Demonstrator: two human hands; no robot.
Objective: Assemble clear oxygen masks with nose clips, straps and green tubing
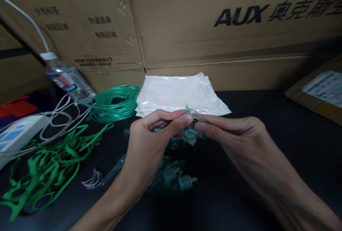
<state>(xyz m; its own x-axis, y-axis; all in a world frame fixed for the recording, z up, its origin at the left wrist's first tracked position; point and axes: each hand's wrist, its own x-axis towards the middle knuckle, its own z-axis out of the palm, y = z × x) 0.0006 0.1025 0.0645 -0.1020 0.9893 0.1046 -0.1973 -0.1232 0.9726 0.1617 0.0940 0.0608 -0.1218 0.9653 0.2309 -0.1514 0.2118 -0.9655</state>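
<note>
Between my two hands is a clear, green-tinted plastic oxygen mask (190,134), held over the middle of the black table. My left hand (153,131) pinches its upper edge between thumb and forefinger. From the other side, my right hand (237,127) has thumb and fingers closed on the same edge. A small dark spot shows between the two thumbs. Below, partly covered by my left wrist, lie more green-tinted masks (173,179) with connector spouts. Left of that wrist is a small bunch of thin silvery strips (93,180).
Green elastic straps (53,163) lie tangled at left, near coiled green tubing (114,102). A stack of white packets (176,90) sits behind my hands. A plastic bottle (69,77), white cables and a power strip (21,134) stand left. Cardboard boxes (181,27) wall the back.
</note>
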